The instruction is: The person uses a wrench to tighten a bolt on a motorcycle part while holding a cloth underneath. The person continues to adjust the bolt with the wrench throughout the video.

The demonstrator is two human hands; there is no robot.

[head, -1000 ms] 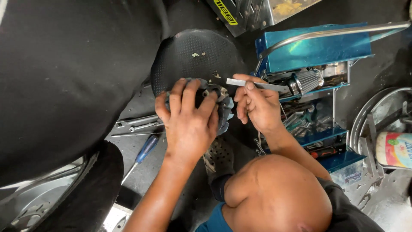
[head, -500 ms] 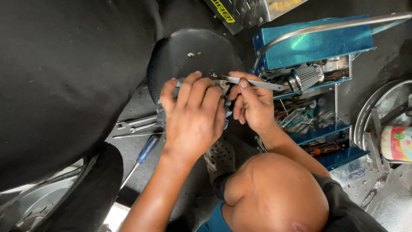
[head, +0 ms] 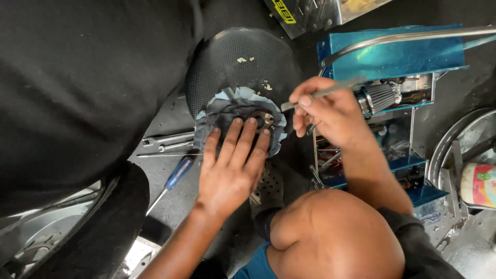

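Grimy floor: left hand point(head: 230, 170) flat, grip open, on finned round part point(head: 240, 121); right hand point(head: 330, 111) gripping metal rod point(head: 320, 94).

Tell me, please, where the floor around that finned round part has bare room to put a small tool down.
Bare floor shows left of the blue-handled screwdriver, below the wrenches. Crowded: the finned part under the left hand, the blue toolbox beside the right hand, and the rim and cup on the right.
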